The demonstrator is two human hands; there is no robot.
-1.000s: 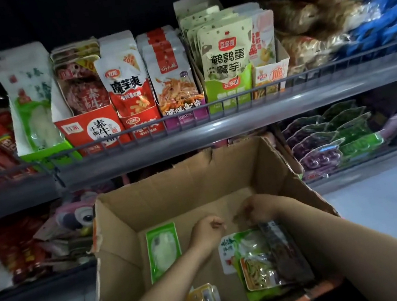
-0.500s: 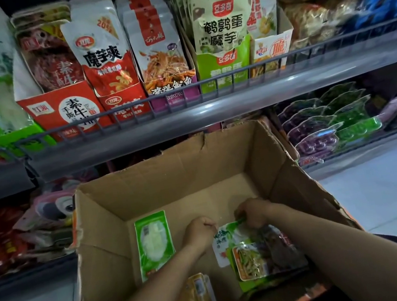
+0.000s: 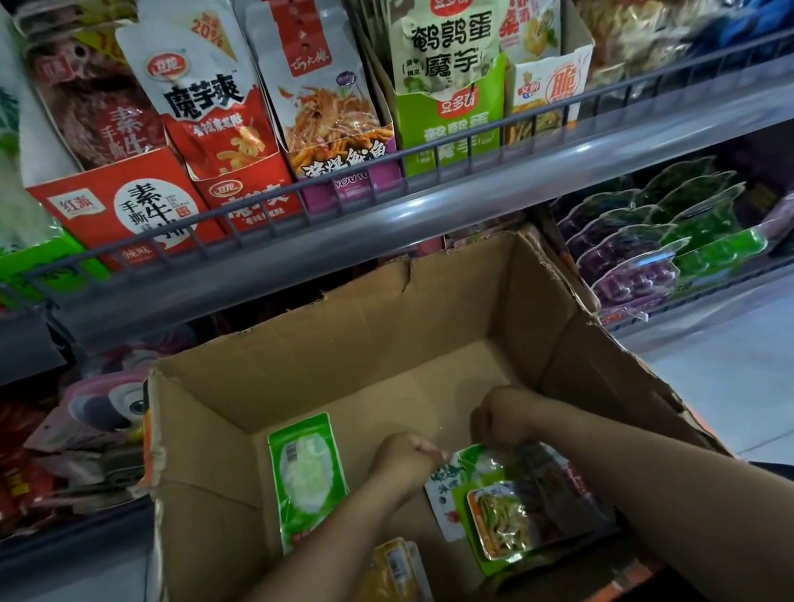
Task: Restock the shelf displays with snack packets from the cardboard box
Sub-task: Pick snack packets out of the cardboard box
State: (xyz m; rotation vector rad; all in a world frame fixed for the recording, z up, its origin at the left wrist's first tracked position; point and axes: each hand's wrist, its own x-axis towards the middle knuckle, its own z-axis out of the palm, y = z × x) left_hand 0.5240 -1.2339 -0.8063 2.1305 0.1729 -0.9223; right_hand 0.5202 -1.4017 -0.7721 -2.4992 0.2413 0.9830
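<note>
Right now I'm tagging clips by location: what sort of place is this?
Most likely a shop aisle, perhaps a small grocery. Wire-fronted shelves carry display cartons of upright snack packets, and an open cardboard box of loose packets sits below, being unpacked by hand.

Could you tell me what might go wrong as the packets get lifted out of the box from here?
The right hand pinches only the top edge of the stacked packets, so lower ones could slide off when lifted. The cardboard box has torn walls and may sag if leaned on. The left hand seems to grip nothing, leaving the stack unsupported.
</note>
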